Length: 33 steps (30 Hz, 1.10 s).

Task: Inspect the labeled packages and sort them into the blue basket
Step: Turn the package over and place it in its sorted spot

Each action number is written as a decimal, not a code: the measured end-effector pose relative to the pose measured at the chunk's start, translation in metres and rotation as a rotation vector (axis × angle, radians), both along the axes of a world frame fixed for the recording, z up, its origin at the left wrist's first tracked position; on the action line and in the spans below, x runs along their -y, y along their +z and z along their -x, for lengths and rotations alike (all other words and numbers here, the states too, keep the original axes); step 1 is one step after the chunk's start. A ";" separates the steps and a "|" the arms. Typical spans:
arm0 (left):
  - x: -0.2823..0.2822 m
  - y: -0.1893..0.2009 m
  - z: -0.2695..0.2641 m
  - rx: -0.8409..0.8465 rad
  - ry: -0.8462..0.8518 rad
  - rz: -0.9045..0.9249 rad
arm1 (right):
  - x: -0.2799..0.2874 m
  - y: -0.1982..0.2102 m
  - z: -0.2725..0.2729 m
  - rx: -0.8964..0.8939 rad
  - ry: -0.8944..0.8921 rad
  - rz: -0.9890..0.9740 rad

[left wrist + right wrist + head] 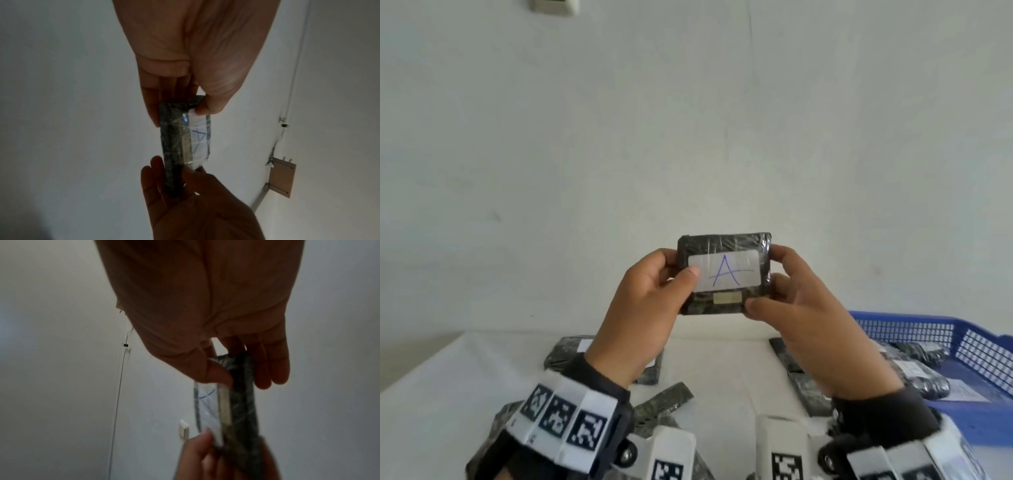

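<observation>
A dark wrapped package (726,246) with a white label marked "A" is held up in front of the wall, label facing me. My left hand (654,301) pinches its left end, thumb on the label. My right hand (801,308) grips its right end, thumb at the lower corner. In the left wrist view the package (174,146) appears edge-on between my left hand (185,100) above and my right hand (185,186) below. The right wrist view shows the package (242,402) likewise, pinched by my right hand (242,374). The blue basket (962,335) sits at the right with several packages inside.
Several more dark packages (565,353) lie on the white table (431,394) below my hands, some beside the basket (801,390). A plain white wall stands behind. A switch plate (184,429) and a thin cable (117,402) are on the wall.
</observation>
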<state>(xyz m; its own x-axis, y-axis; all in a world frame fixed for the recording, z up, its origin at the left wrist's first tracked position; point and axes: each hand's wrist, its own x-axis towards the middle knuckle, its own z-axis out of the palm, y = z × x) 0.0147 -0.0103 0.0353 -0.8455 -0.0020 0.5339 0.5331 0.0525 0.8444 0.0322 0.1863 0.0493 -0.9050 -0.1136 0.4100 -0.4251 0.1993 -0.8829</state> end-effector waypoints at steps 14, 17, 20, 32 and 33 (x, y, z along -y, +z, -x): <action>-0.023 -0.025 -0.011 0.195 -0.075 -0.052 | 0.015 -0.033 0.001 0.064 0.007 0.114; -0.025 -0.023 -0.015 0.218 -0.100 -0.040 | 0.021 -0.028 -0.006 0.020 -0.013 0.175; -0.029 -0.021 -0.021 0.165 -0.074 -0.044 | 0.025 -0.028 -0.008 -0.045 -0.071 0.165; -0.034 -0.017 -0.029 0.117 -0.037 -0.056 | 0.030 -0.031 -0.008 -0.096 -0.064 0.217; -0.034 -0.017 -0.030 0.128 -0.038 -0.068 | 0.031 -0.031 -0.008 -0.091 -0.058 0.227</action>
